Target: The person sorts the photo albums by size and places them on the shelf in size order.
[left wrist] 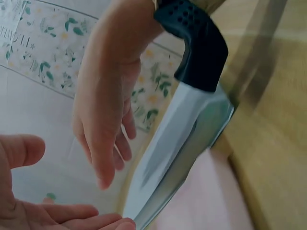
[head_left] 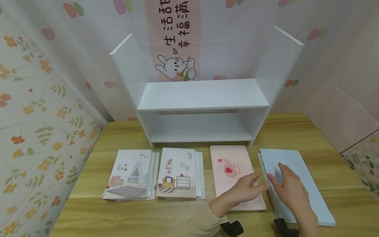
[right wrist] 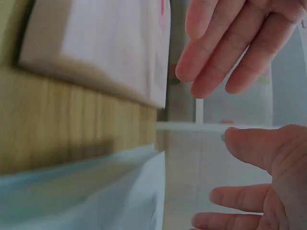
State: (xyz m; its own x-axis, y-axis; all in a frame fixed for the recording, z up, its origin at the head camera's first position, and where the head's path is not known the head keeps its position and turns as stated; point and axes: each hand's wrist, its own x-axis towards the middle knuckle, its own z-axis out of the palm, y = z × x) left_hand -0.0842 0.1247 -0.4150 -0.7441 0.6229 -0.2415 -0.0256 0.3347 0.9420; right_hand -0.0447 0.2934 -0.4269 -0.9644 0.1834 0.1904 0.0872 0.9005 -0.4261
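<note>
Above the lower right part of a pink book (head_left: 229,164) with a red elephant drawing is my left hand (head_left: 244,190), fingers extended to the right. My right hand (head_left: 291,189) hovers over a light blue book (head_left: 308,184), its thumb and fingers spread. Neither hand holds anything. In the left wrist view the blue book (left wrist: 163,139) lies below the right hand (left wrist: 103,100), beside the pink book (left wrist: 206,196). The right wrist view has the left hand's fingers (right wrist: 225,52) and the right hand's thumb (right wrist: 249,146) apart, over the two books.
A white two-tier shelf (head_left: 204,95) with tall side panels stands at the back of the wooden table (head_left: 80,210). Two books with illustrated covers, one with a tent drawing (head_left: 128,174) and one with furniture (head_left: 179,172), lie to the left. Patterned curtains surround the table.
</note>
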